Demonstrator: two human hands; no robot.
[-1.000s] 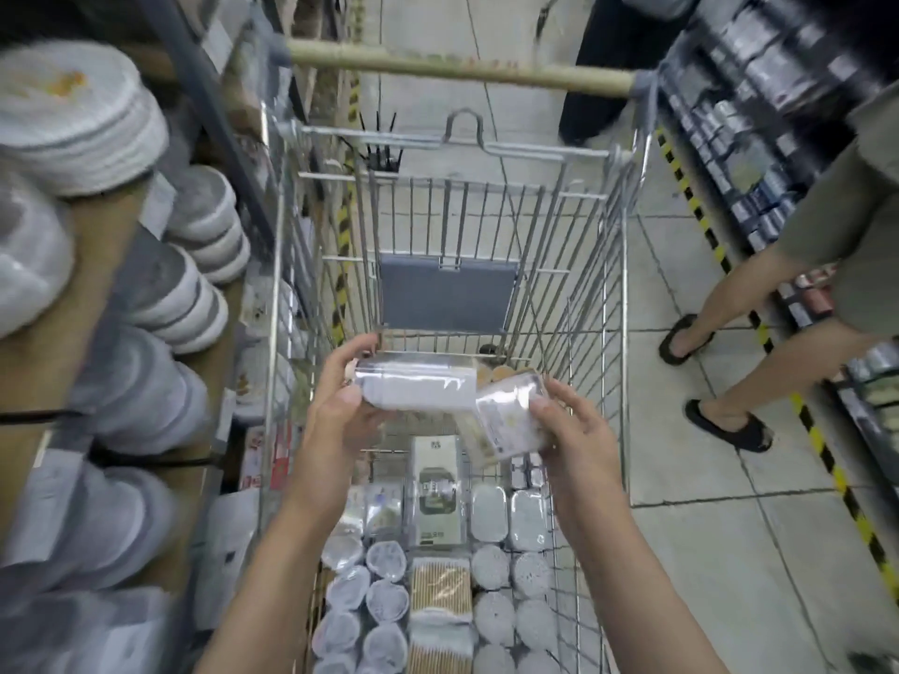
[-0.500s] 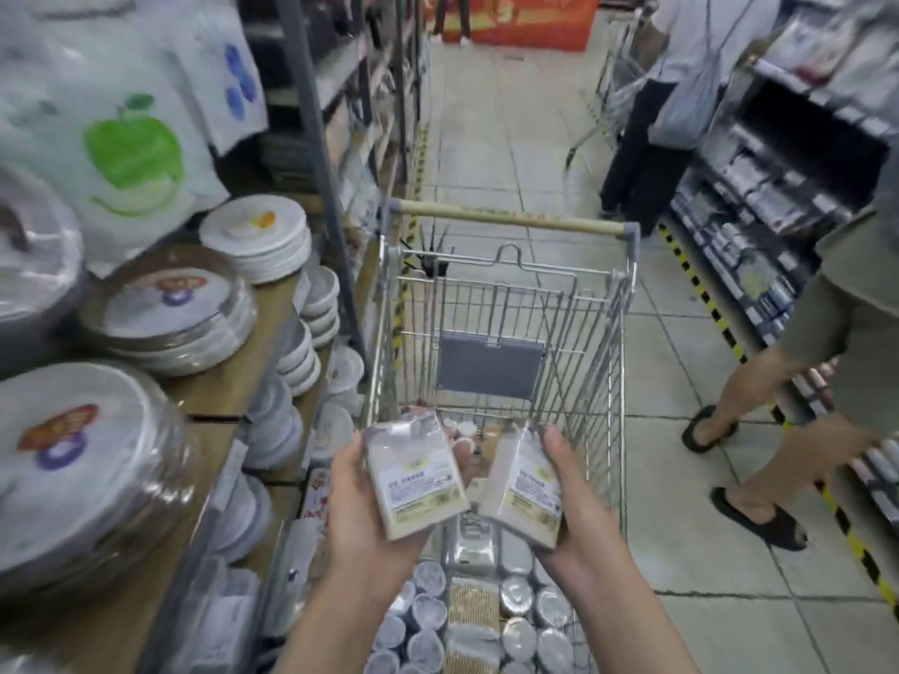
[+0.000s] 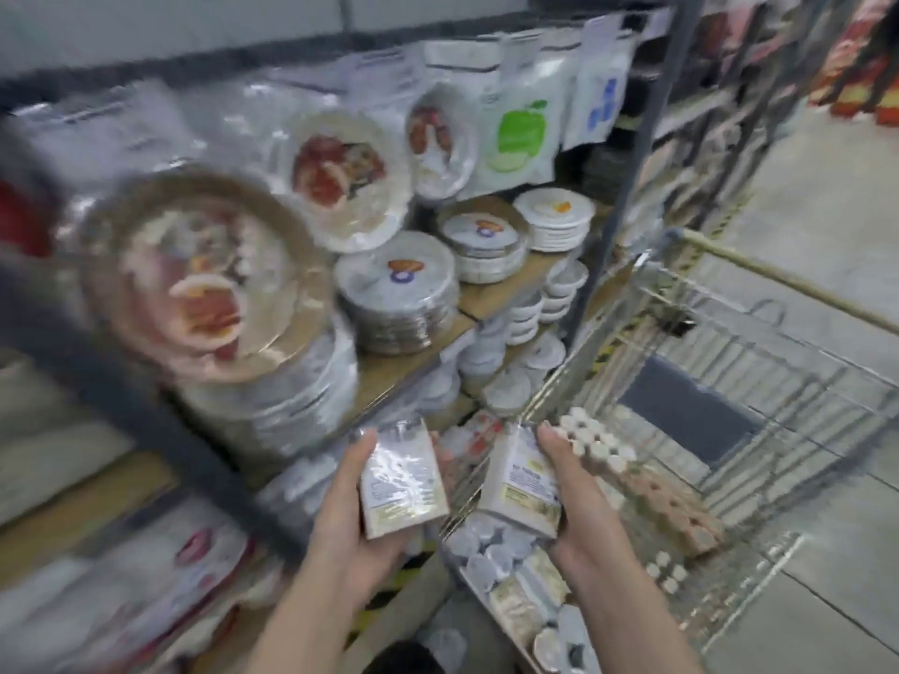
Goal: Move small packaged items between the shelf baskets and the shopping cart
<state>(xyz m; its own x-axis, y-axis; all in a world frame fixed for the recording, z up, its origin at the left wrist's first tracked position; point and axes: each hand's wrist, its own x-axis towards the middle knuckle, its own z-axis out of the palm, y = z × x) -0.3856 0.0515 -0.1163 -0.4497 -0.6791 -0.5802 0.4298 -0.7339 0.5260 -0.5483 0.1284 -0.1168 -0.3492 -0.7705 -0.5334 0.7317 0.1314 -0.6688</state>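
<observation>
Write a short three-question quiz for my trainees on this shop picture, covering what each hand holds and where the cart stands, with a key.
1. True or false: the left hand and the right hand each grip a flat clear-wrapped packet.
2. Multiple choice: the shopping cart stands A) to the left of the shelf, B) to the right of the shelf, C) behind the person.
3. Fill the gap: the wooden shelf in front carries stacks of wrapped disposable ____.

Key
1. True: the left packet and the right packet are held apart, one in each hand.
2. B.
3. Plates.
</observation>
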